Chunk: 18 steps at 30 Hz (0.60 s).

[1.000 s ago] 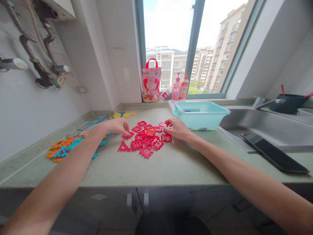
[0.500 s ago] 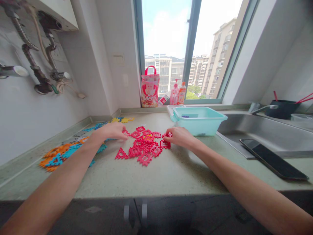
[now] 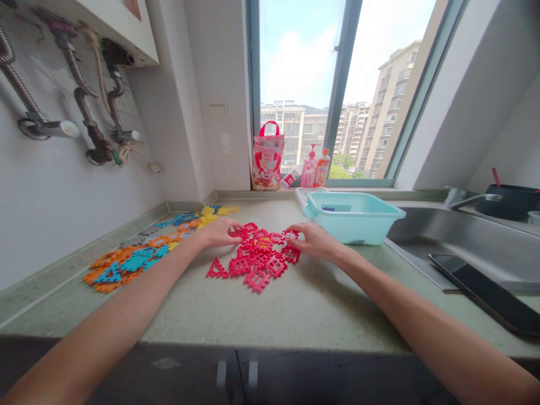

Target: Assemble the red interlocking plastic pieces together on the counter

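Observation:
A heap of red notched plastic pieces (image 3: pixel 257 256) lies on the counter in front of me, with a bit of yellow showing near its middle. My left hand (image 3: pixel 221 232) touches the heap's left edge, its fingers curved and apart. At the right edge, my right hand (image 3: pixel 311 239) rests with thumb and fingers apart around red pieces. A red triangle (image 3: pixel 217 269) lies at the heap's lower left. Orange pieces (image 3: pixel 99 260), light blue pieces (image 3: pixel 141 257) and yellow pieces (image 3: pixel 210 212) spread to the left, partly behind my left arm.
A turquoise tub (image 3: pixel 358 222) with something purple inside stands behind my right hand. A black phone (image 3: pixel 476 289) lies at the edge of the steel sink (image 3: pixel 447 225). A red-handled bag (image 3: pixel 268 163) and bottles (image 3: pixel 321 169) line the windowsill.
The view has shifted, so the scene sits farther right and slightly lower. My left hand is closer in against the red heap. My right hand's fingers have spread.

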Tool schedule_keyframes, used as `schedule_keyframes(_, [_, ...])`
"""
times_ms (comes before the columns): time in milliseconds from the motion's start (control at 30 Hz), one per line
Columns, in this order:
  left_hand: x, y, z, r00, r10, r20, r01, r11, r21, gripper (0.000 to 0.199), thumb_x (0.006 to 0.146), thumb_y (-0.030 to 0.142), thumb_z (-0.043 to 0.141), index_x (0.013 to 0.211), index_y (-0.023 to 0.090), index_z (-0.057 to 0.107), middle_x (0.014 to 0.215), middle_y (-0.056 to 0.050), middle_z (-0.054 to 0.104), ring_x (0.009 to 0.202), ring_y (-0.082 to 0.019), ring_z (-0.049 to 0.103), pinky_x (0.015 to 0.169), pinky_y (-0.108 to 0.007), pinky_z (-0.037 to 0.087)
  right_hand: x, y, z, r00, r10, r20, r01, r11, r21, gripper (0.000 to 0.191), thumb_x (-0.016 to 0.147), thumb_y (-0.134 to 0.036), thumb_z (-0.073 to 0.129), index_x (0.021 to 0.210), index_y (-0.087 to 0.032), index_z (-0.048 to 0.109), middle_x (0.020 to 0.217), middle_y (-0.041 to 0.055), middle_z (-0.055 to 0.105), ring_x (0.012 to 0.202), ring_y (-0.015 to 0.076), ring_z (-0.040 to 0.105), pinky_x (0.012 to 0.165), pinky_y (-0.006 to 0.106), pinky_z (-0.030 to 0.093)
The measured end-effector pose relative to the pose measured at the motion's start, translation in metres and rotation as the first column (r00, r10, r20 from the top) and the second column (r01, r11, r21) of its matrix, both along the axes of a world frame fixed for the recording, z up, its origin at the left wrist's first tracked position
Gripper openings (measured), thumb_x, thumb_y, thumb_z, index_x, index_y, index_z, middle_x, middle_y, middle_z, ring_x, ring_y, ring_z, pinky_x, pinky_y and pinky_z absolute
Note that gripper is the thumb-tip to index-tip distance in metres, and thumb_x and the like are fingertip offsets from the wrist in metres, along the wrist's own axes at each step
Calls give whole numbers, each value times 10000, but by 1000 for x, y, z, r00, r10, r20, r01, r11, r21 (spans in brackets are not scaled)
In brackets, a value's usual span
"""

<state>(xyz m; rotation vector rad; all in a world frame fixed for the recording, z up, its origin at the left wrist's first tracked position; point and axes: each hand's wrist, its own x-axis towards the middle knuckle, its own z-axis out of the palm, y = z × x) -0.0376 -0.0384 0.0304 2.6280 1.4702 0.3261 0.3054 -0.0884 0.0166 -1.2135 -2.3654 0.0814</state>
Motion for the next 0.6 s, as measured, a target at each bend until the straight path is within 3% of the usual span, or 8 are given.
schedule_keyframes(100, [-1, 1, 0, 1000, -23, -9, 23, 1000, 4, 546, 804, 585, 700, 1221, 237, 758, 1183, -68, 776, 973, -233, 718, 875, -297, 533, 2, -1, 4, 999, 28, 45, -29, 999, 26, 306, 941, -313, 602, 1186, -211, 755, 1108, 93, 789, 1010, 255, 720, 903, 325, 504])
schedule_keyframes(200, [1, 2, -5, 1000, -17, 21, 17, 999, 34, 548, 812, 604, 693, 1212, 238, 768, 1156, -68, 783, 944, -230, 718, 852, -292, 531, 2, -2, 3, 988, -79, 130, 79, 997, 6, 301, 945, -332, 588, 1154, -201, 761, 1057, 114, 793, 955, 266, 726, 829, 325, 497])
schedule_keyframes(400, [-3, 6, -12, 996, 9, 90, -10, 1000, 10, 400, 718, 345, 725, 1095, 235, 797, 1024, -21, 799, 873, -192, 713, 780, -238, 517, 1, -2, 0, 968, -163, 189, 182, 979, -90, 302, 932, -363, 592, 1101, -196, 779, 978, 102, 796, 873, 238, 715, 731, 287, 449])
schedule_keyframes(500, [-12, 8, -10, 993, -24, 114, 26, 999, -19, 411, 687, 300, 724, 1087, 241, 798, 991, -3, 796, 849, -182, 708, 752, -230, 515, 3, -2, 5, 976, -110, 190, 137, 981, -138, 280, 906, -310, 601, 1084, -204, 790, 949, 85, 792, 843, 218, 701, 716, 272, 438])
schedule_keyframes(600, [-14, 10, -8, 987, -11, 160, 3, 999, 54, 444, 701, 351, 735, 1127, 238, 793, 1028, -11, 794, 880, -194, 709, 793, -252, 524, 6, -2, 10, 981, -23, 191, 65, 974, -216, 309, 826, -254, 667, 1105, -215, 792, 943, 69, 790, 835, 212, 692, 728, 264, 448])
